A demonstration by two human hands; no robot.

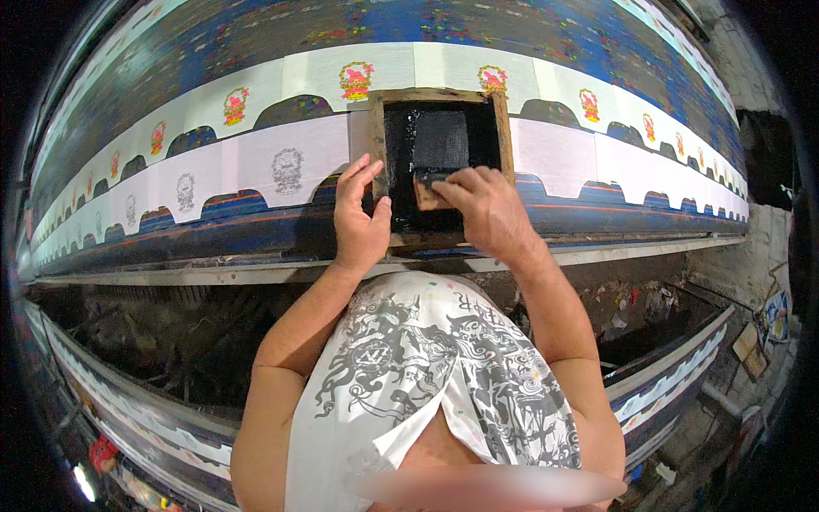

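Observation:
A wooden-framed printing screen (pixel 379 136) with black ink inside lies on the pale fabric pieces along the long table. My right hand (pixel 492 209) grips a wooden squeegee (pixel 431 194) in the lower half of the frame, its edge against the inky mesh (pixel 441 141). Beside the frame's left edge, my left hand (pixel 362 213) has its fingers apart, the fingertips at the wood. Just left of the screen, a fabric piece (pixel 294 162) bears a black outline print. What lies beneath the screen is hidden.
A farther row of white pieces carries pink and yellow prints (pixel 357 81). The blue, paint-stained tabletop (pixel 324 34) shows beyond them. A metal rail (pixel 230 275) runs along the near edge. Behind me stands another long table (pixel 128 405) with fabric pieces.

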